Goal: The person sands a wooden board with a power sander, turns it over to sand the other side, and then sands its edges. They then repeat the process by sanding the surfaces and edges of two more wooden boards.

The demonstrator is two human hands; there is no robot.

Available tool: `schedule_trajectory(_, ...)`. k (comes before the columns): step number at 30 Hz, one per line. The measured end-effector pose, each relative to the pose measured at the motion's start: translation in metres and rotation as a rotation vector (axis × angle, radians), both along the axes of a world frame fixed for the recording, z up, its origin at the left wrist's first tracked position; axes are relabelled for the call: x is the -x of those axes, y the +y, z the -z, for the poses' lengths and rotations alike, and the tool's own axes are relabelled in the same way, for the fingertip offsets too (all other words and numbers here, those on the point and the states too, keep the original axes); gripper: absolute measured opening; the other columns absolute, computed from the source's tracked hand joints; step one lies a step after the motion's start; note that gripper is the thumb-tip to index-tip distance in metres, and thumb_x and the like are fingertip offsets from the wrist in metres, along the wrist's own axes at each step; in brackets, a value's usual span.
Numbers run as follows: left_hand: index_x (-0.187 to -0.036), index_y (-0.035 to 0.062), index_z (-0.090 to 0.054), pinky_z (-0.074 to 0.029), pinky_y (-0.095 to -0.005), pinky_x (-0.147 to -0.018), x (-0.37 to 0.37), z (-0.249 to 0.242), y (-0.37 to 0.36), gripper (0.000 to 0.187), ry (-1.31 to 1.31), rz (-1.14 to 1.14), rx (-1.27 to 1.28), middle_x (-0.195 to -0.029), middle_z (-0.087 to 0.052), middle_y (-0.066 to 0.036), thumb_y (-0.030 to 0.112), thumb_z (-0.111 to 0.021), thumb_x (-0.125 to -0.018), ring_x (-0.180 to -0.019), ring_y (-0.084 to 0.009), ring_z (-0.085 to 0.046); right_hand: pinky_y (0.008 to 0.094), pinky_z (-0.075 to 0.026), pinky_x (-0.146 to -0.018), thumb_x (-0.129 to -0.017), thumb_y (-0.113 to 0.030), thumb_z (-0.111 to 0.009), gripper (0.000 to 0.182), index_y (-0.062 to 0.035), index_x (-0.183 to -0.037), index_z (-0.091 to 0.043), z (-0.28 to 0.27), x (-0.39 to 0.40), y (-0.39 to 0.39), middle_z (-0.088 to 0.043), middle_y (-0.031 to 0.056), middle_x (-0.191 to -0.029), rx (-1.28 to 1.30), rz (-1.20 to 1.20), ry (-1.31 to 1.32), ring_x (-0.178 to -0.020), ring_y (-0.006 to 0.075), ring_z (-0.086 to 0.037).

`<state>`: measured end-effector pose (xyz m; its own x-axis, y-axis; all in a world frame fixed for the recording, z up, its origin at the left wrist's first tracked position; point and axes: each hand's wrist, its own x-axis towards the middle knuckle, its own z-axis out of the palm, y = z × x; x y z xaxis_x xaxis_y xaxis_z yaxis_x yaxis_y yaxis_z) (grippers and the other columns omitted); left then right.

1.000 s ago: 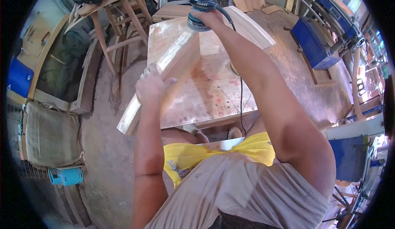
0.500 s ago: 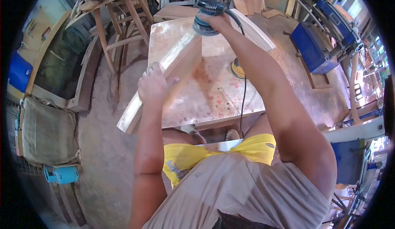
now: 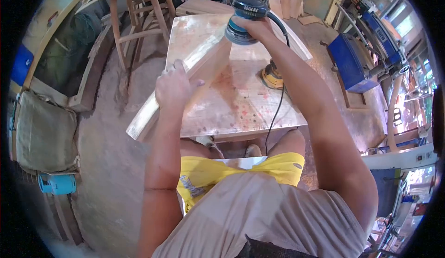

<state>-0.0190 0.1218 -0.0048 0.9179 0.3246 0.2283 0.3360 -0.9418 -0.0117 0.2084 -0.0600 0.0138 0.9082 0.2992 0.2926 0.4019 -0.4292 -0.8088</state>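
My left hand is wrapped over the near part of a long wooden board that stands on its edge, slanting across the worktable. Its thumb lies on the board's right side. At the board's far end, my right hand grips a blue and black sander, whose round pad is against the board's upper edge. A black cable runs from the sander past my right wrist. On the table, left of my right forearm, rests a yellow and black sander, partly hidden by the arm.
More planks lie along the table's far right side. A wooden stool stands at the back left. At the right are a blue machine box and other machinery. A light blue gas cylinder and a cushioned seat are at the left.
The camera view has shifted slightly. My right hand and the blue sander appear a little farther right, still at the board's far end. My left hand keeps its hold.
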Motion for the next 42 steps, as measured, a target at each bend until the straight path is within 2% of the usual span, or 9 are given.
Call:
schedule_trajectory(10,-0.112,0.0039,-0.052,-0.051,-0.0386,-0.081,-0.002,-0.006,-0.002,0.074,0.062,-0.036,0.117,-0.103,-0.062,-0.013,0.057,-0.073,-0.065,-0.098,-0.0285,-0.062,0.0311,-0.050,-0.085,-0.065,-0.034,-0.084,0.051,-0.0076,-0.106,-0.068,0.005,-0.007,0.007,-0.068,0.0094,-0.106,-0.127,0.027,0.044,-0.095,0.0168,-0.064)
schedule_trajectory(18,-0.105,0.0052,-0.052,-0.054,-0.0331,-0.076,0.003,-0.004,-0.001,0.069,-0.018,0.003,0.007,-0.096,-0.066,-0.010,0.059,-0.071,-0.067,-0.092,-0.0234,-0.066,0.0313,-0.049,-0.086,-0.066,-0.035,-0.083,0.052,-0.0069,-0.106,-0.067,0.002,-0.003,0.001,-0.068,0.0085,-0.106,-0.165,-0.044,0.068,-0.095,0.0170,-0.064)
schedule_trajectory(26,-0.105,0.0055,-0.052,-0.053,-0.0330,-0.076,-0.002,-0.002,0.000,0.069,0.001,0.004,-0.017,-0.096,-0.065,-0.009,0.060,-0.071,-0.067,-0.093,-0.0228,-0.066,0.0317,-0.051,-0.082,-0.066,-0.038,-0.082,0.052,-0.0042,-0.102,-0.068,0.021,-0.057,0.025,-0.069,0.0094,-0.102,-0.104,0.175,-0.042,-0.091,0.0170,-0.065)
schedule_trajectory(29,-0.106,0.0054,-0.052,-0.053,-0.0335,-0.078,-0.002,-0.005,-0.002,0.069,0.013,0.003,-0.013,-0.100,-0.064,-0.010,0.059,-0.071,-0.068,-0.096,-0.0233,-0.064,0.0308,-0.049,-0.085,-0.065,-0.034,-0.083,0.050,-0.0043,-0.102,-0.068,0.028,-0.048,0.031,-0.069,0.0087,-0.104,-0.249,0.069,-0.151,-0.095,0.0164,-0.064)
schedule_trajectory(30,-0.106,0.0056,-0.052,-0.052,-0.0341,-0.079,-0.003,-0.005,-0.002,0.069,0.020,-0.011,-0.008,-0.101,-0.064,-0.010,0.059,-0.070,-0.068,-0.097,-0.0236,-0.064,0.0308,-0.048,-0.087,-0.065,-0.036,-0.082,0.051,-0.0056,-0.103,-0.068,0.023,-0.034,0.031,-0.068,0.0087,-0.104,-0.305,0.006,-0.041,-0.097,0.0168,-0.064)
schedule_trajectory(33,-0.108,0.0060,-0.052,-0.052,-0.0352,-0.081,-0.002,0.000,-0.004,0.069,0.042,-0.020,0.007,-0.103,-0.063,-0.010,0.059,-0.071,-0.068,-0.098,-0.0241,-0.063,0.0312,-0.048,-0.087,-0.065,-0.040,-0.081,0.053,-0.0070,-0.104,-0.068,0.017,-0.034,0.032,-0.069,0.0088,-0.103,-0.092,0.122,-0.113,-0.096,0.0180,-0.064)
schedule_trajectory(35,-0.109,0.0061,-0.051,-0.051,-0.0357,-0.081,-0.005,-0.003,-0.004,0.069,0.028,-0.022,0.010,-0.103,-0.063,-0.010,0.059,-0.071,-0.068,-0.098,-0.0243,-0.063,0.0315,-0.048,-0.088,-0.065,-0.043,-0.080,0.054,-0.0082,-0.105,-0.068,0.012,-0.037,0.035,-0.069,0.0089,-0.103,-0.268,0.133,0.033,-0.097,0.0186,-0.064)
schedule_trajectory(39,-0.110,0.0063,-0.051,-0.051,-0.0363,-0.082,-0.003,-0.003,-0.004,0.069,0.026,-0.022,0.033,-0.104,-0.063,-0.011,0.057,-0.072,-0.068,-0.099,-0.0255,-0.063,0.0308,-0.049,-0.086,-0.065,-0.042,-0.079,0.053,-0.0079,-0.104,-0.069,0.019,-0.026,0.034,-0.069,0.0084,-0.103,-0.358,-0.032,-0.103,-0.095,0.0187,-0.065)
schedule_trajectory(42,-0.114,0.0062,-0.051,-0.050,-0.0371,-0.083,-0.001,-0.004,-0.007,0.072,0.033,-0.022,0.053,-0.106,-0.062,-0.011,0.056,-0.072,-0.067,-0.101,-0.0263,-0.062,0.0306,-0.050,-0.085,-0.065,-0.042,-0.079,0.053,-0.0072,-0.104,-0.068,0.019,-0.039,0.030,-0.069,0.0084,-0.101,-0.269,0.045,0.011,-0.093,0.0191,-0.065)
